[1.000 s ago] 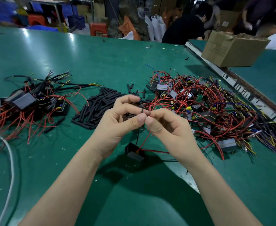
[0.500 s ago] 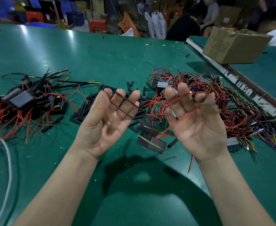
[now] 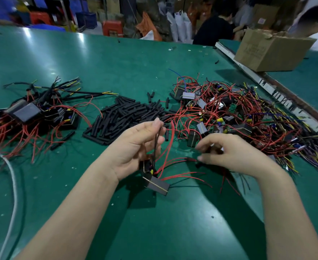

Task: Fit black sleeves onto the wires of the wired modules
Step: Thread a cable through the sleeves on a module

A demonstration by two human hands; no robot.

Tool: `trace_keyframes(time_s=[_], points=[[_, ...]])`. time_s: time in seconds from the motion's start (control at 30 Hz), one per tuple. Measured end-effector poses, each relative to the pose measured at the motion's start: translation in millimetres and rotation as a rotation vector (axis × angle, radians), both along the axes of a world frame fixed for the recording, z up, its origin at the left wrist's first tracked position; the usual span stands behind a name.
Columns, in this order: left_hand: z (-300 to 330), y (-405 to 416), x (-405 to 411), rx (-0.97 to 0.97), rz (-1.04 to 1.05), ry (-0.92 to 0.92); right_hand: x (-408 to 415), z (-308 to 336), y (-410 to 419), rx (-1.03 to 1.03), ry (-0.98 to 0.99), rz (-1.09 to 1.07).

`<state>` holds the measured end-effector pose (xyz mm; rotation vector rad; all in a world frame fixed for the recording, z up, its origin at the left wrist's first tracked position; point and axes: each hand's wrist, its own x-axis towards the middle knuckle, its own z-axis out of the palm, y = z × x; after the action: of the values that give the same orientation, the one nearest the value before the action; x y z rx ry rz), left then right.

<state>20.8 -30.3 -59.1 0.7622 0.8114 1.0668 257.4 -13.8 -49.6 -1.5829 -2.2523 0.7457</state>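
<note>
A glossy green table [image 3: 116, 61] with a smooth, reflective top carries three heaps. In the middle lies a pile of short black sleeves [image 3: 124, 117], matte tubes lying criss-cross. At the left sits a heap of finished modules [image 3: 28, 113]: dark boxy blocks with thin red leads and black-sheathed wires fanning outward. At the right spreads a larger tangle of unsleeved modules [image 3: 229, 119], small dark and grey blocks knotted in red, yellow and blue wires.

Near the middle, the left hand [image 3: 135, 147] is raised with the palm turned inward; its thumb and fingers pinch thin black wires [image 3: 157, 141] that run down to a held module [image 3: 157, 185], a dark rectangular block with a pale stripe along its edge, hanging just below the wrist over the table. Red wires [image 3: 175, 162] arc from this module toward the right hand [image 3: 233, 154], which is palm down, fingers curled and blurred; it appears to pinch the red wire ends, though the blur makes that uncertain.

A white cable [image 3: 13, 181] curves along the near left. At the far right stands a brown cardboard box [image 3: 267, 51]; faint printing on its side cannot be read.
</note>
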Motion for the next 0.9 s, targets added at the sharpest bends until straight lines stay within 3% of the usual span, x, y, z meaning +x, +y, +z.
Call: trace_keyframes(time_s=[0.13,0.27,0.33,0.4,0.47,0.53,0.6,0.77,0.9], points=[[-2.4,-0.5,2.5,-0.020,-0.012,0.069,0.7,-1.5,0.1,-0.075,-0.136,0.049],[-3.6,-0.1,2.9,-0.018,-0.033,0.066,-7.4,-7.4,1.6,0.018,-0.258,0.104],[-4.2,-0.6,4.1,0.006,-0.052,0.082,-10.0,-6.2,1.1,0.095,-0.223,0.089],[-4.1,-2.6,5.8,0.057,-0.076,0.118,-14.7,-2.5,-1.0,0.218,0.011,0.004],[-3.9,-5.6,7.8,0.131,-0.118,0.172,-24.7,2.9,-5.4,0.317,0.406,-0.096],[-4.1,-8.1,9.8,0.186,-0.153,0.198,-36.9,6.0,-10.4,0.321,0.814,-0.158],[-3.9,-10.0,12.2,0.223,-0.180,0.216,-46.8,6.6,-14.3,0.263,1.062,-0.217],[-4.1,-11.6,14.9,0.261,-0.203,0.252,-55.3,8.1,-15.9,0.107,1.324,-0.303],[-4.2,-12.7,15.9,0.302,-0.220,0.253,-58.8,8.8,-17.0,0.036,1.357,-0.340]])
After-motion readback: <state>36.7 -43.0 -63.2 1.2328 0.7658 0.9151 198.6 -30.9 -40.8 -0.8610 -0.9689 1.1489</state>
